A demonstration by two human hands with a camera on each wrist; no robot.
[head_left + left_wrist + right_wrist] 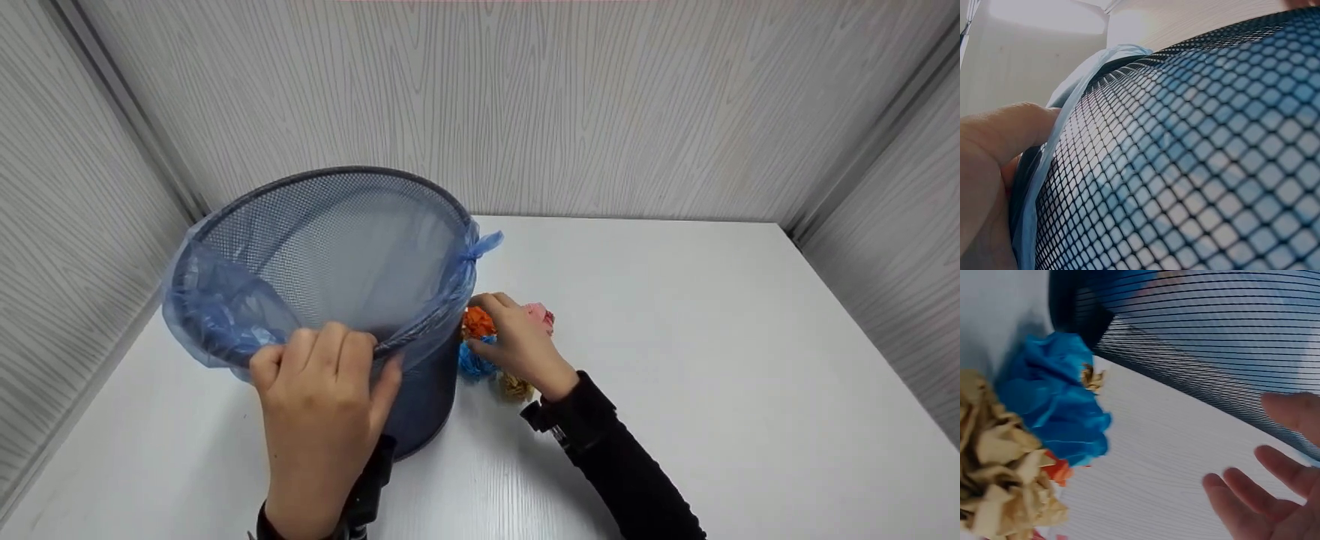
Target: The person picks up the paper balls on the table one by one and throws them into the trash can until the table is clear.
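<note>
While gripping the near rim of the mesh bin (pixel 330 247) with fingers curled over it, left hand (pixel 319 405) tilting the bin toward the camera, pinning the blue liner bag (pixel 217 307) against the wire, probably to keep the mouth steady and open. Just right of the bin's base, right hand (pixel 517 341) resting loosely open over the crumpled paper balls, clasping nothing in the wrist view. Counting four balls beside the bin: orange (pixel 478 322), blue (pixel 474 364), tan (pixel 516 388), pink (pixel 541 313); one bin, one bag
</note>
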